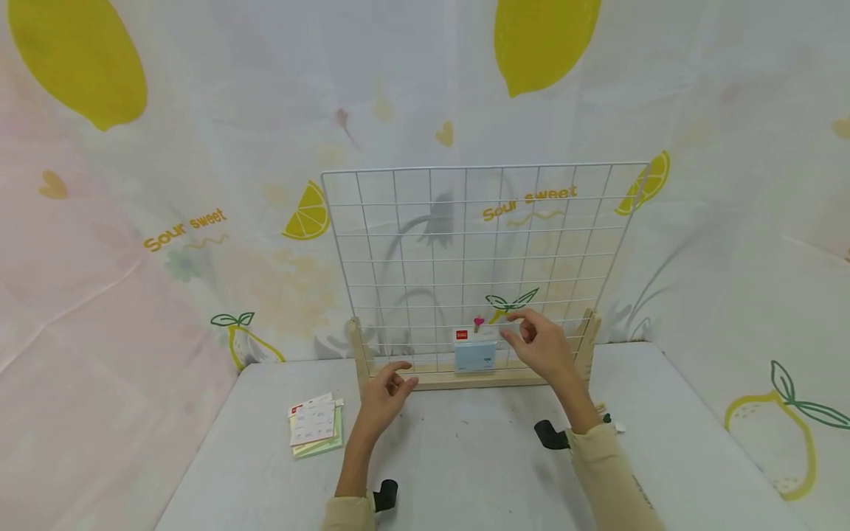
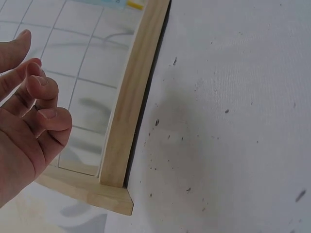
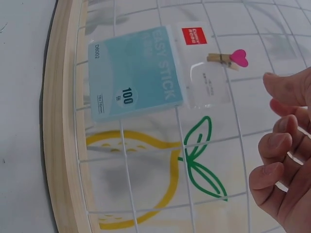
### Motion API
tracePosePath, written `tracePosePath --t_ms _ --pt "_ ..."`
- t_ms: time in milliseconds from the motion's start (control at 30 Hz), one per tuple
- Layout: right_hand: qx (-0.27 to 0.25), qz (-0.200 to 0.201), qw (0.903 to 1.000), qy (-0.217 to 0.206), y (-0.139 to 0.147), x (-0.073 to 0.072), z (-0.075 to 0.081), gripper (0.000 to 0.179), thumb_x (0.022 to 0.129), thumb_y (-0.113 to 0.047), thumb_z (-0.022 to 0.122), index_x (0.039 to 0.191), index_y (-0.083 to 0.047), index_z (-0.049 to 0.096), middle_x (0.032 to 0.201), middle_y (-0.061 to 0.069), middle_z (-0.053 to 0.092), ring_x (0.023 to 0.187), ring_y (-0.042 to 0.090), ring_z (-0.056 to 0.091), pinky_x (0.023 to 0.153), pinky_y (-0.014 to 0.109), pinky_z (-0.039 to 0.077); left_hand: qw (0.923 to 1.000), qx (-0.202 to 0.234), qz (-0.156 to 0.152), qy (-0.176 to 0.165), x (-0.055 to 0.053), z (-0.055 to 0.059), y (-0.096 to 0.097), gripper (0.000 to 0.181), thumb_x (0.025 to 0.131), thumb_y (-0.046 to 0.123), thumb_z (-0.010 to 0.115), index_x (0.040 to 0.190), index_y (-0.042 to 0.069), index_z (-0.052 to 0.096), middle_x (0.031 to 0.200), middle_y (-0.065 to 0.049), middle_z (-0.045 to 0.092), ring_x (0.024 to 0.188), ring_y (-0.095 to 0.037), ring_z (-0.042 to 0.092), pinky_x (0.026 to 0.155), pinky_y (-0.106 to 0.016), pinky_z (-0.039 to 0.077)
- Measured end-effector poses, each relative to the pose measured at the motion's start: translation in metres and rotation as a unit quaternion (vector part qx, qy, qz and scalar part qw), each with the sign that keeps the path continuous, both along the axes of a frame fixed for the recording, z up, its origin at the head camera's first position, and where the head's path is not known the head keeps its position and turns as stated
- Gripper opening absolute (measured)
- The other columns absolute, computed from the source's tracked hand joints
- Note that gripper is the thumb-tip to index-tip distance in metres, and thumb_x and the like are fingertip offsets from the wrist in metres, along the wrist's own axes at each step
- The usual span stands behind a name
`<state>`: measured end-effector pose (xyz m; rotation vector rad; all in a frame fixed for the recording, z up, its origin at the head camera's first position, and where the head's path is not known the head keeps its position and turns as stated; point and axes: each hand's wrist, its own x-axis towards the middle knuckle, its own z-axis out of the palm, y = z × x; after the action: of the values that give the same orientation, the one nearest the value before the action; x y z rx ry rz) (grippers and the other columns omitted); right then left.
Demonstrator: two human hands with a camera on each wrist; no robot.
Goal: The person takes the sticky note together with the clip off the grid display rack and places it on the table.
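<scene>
A blue sticky-note pack (image 3: 136,73) in a clear sleeve hangs low on a white wire grid (image 1: 465,234). A small wooden clip with a pink heart (image 3: 238,58) fastens its top edge to a wire. Just right of the pack, my right hand (image 1: 541,345) is held in front of the grid, fingers loosely bent, nothing between them. My left hand (image 1: 385,402) hovers by the lower left part of the grid, its fingers also loosely bent around nothing. In the left wrist view that hand (image 2: 34,111) overlaps the wires beside the wooden base (image 2: 131,97).
Several flat packs (image 1: 315,424) lie stacked on the white table (image 1: 458,472), left of the left hand. Small items (image 1: 606,417) lie partly hidden behind the right forearm. A lemon-print cloth (image 1: 232,88) hangs behind the grid.
</scene>
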<state>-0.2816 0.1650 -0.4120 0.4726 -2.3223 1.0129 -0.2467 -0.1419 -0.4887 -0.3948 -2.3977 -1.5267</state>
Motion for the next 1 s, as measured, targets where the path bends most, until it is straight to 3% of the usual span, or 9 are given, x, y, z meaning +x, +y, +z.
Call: tracePosePath --t_ms 300,767,1000 --pt "-0.005 0.022 0.9998 0.002 -0.010 -0.002 0.005 0.023 0.084 -0.014 0.080 0.103 -0.008 0.069 0.067 -0.004 0.044 0.058 0.014 0.041 0.053 0.029 0.034 0.9997 0.020 -0.013 -0.012 -0.003 -0.001 0.009 0.026 0.093 0.018 0.071 0.118 0.011 0.066 0.074 0.002 0.056 0.058 -0.010 0.047 0.050 -0.023 0.040" --pt "0.011 0.021 0.9997 -0.009 -0.023 -0.006 0.008 0.025 0.086 -0.018 0.079 0.105 -0.006 0.070 0.066 -0.004 0.044 0.060 0.016 0.042 0.053 0.031 0.033 0.9988 0.030 -0.022 -0.031 -0.013 -0.005 0.023 0.026 0.093 0.018 0.071 0.118 0.013 0.066 0.075 0.002 0.056 0.057 -0.008 0.045 0.052 -0.022 0.038" --pt "0.021 0.017 0.9995 -0.015 -0.029 -0.010 0.008 0.024 0.086 -0.019 0.078 0.105 -0.007 0.070 0.066 -0.004 0.045 0.059 0.016 0.042 0.051 0.031 0.033 0.9990 0.026 -0.025 -0.025 -0.018 -0.013 0.030 0.028 0.094 0.020 0.070 0.120 0.009 0.066 0.076 0.001 0.056 0.057 -0.009 0.045 0.052 -0.023 0.038"
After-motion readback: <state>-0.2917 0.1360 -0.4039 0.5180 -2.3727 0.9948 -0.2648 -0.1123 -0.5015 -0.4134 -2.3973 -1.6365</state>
